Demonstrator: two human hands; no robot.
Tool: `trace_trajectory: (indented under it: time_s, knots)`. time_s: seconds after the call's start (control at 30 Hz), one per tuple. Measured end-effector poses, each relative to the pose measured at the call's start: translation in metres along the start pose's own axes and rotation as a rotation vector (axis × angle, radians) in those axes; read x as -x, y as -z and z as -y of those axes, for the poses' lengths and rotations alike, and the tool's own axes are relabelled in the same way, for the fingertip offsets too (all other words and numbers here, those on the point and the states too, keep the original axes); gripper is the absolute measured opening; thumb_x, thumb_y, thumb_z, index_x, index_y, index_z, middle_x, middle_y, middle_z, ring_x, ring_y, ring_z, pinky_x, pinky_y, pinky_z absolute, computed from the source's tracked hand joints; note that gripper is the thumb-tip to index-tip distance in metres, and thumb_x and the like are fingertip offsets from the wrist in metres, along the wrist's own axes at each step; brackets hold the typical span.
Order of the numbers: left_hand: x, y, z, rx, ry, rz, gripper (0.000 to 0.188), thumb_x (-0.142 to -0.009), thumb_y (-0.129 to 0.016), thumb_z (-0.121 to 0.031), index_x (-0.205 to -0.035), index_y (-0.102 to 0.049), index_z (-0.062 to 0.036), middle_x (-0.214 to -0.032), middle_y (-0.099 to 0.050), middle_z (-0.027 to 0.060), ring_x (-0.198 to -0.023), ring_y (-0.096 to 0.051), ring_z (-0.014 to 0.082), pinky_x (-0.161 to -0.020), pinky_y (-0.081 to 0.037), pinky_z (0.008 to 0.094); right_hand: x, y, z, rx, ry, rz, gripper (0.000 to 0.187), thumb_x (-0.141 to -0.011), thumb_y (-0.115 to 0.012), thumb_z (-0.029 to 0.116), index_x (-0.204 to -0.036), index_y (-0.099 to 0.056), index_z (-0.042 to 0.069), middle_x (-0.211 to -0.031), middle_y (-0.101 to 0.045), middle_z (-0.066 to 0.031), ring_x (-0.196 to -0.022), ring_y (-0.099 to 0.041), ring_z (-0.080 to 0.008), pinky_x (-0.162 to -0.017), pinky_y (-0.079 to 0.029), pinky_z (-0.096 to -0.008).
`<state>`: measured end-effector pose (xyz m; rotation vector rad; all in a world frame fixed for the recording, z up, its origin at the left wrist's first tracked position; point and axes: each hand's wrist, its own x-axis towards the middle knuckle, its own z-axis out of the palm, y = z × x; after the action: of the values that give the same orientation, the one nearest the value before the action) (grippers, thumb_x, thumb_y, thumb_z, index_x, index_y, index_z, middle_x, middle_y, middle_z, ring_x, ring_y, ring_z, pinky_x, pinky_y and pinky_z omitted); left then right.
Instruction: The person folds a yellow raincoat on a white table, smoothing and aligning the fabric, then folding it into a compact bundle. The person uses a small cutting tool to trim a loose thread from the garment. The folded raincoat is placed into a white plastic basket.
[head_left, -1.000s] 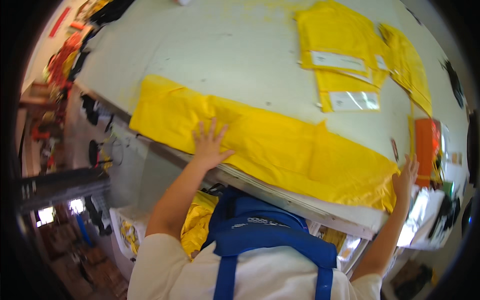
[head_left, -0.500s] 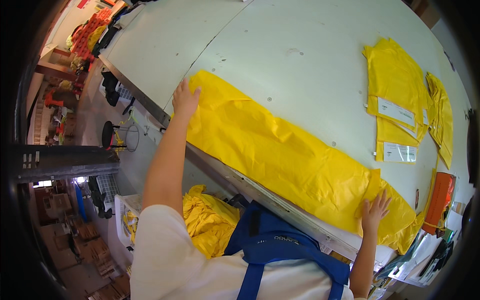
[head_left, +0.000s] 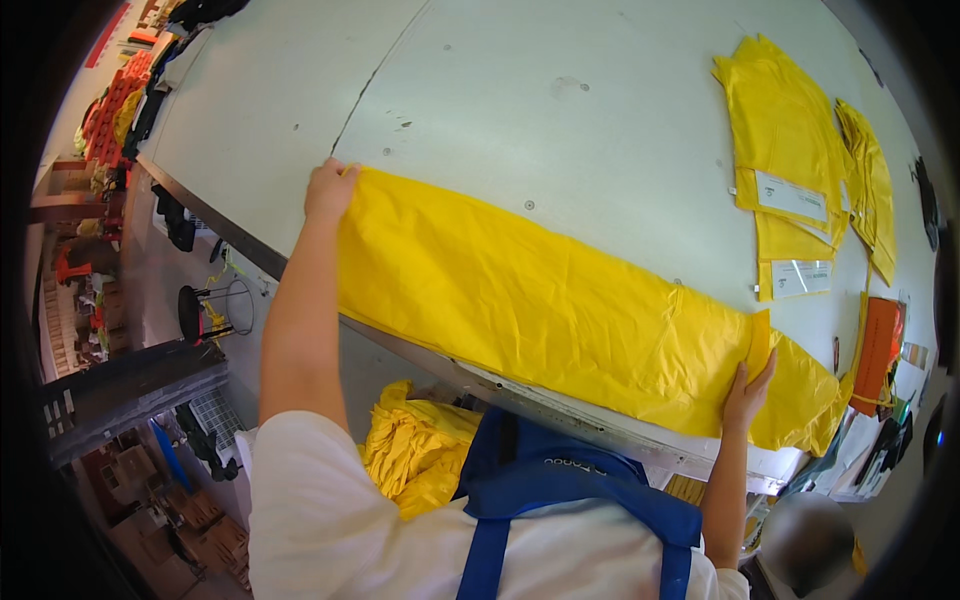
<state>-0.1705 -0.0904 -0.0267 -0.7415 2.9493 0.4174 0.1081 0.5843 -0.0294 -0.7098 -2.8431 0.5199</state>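
Note:
A long folded piece of shiny yellow fabric [head_left: 540, 290] lies creased along the near edge of the pale table [head_left: 480, 110]. At its far left corner, my left hand [head_left: 331, 192] has its fingers curled over the fabric's edge. My right hand [head_left: 746, 398] is at the right end, beside a narrow raised fold [head_left: 762, 335]; the fabric sits between its thumb and fingers, and the fingertips are partly hidden. Beyond the fold the fabric narrows into a wrinkled end [head_left: 805, 400].
Flat yellow packs [head_left: 785, 130] with white labels lie at the far right, beside another yellow bundle [head_left: 868, 185]. An orange object [head_left: 877, 350] is at the right edge. Crumpled yellow fabric [head_left: 415, 450] sits below the table, and a black stool [head_left: 190, 312] stands left.
My left hand has closed on the fabric's corner, and that end looks smoother and straighter. My right hand has gone from spread fingers to gripping beside the fold. The view has shifted.

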Motion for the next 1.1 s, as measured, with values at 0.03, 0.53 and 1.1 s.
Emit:
trace_trajectory:
  time_s: [0.03,0.53,1.1]
  knots:
    - [0.004,-0.001,0.012,0.039,-0.004,-0.115,0.033,-0.083,-0.064,-0.03,-0.106,-0.058,-0.0076,-0.107,-0.058,0.0155,-0.102,-0.054,0.0331,-0.087,-0.043,0.0438,-0.001,0.003,-0.006,0.029,0.019,0.006,0.053,-0.089,-0.057,0.022,-0.136,-0.039,0.006,-0.134,-0.045,-0.0145,-0.118,-0.044,-0.0325,-0.1,-0.031,-0.0463]
    - [0.222,-0.048,0.055,0.041,-0.235,-0.197,0.056,-0.089,-0.056,-0.03,-0.139,-0.037,-0.0175,-0.15,-0.02,0.0159,-0.135,-0.019,0.043,-0.107,-0.016,0.0569,-0.057,0.033,0.025,-0.62,-0.391,0.009,0.025,-0.087,-0.059,0.015,-0.107,-0.064,0.001,-0.086,-0.062,-0.0045,-0.079,-0.055,-0.0132,-0.069,-0.045,-0.0253]
    - [0.326,-0.047,-0.326,0.599,-1.175,0.377,0.049,-0.08,-0.064,-0.01,-0.127,-0.048,-0.0073,-0.123,-0.051,0.0146,-0.114,-0.048,0.0315,-0.094,-0.042,0.0389,0.019,0.062,0.064,-0.111,0.51,0.368,0.05,-0.081,-0.063,0.023,-0.126,-0.05,0.007,-0.127,-0.052,-0.0121,-0.115,-0.047,-0.0308,-0.096,-0.039,-0.0406]
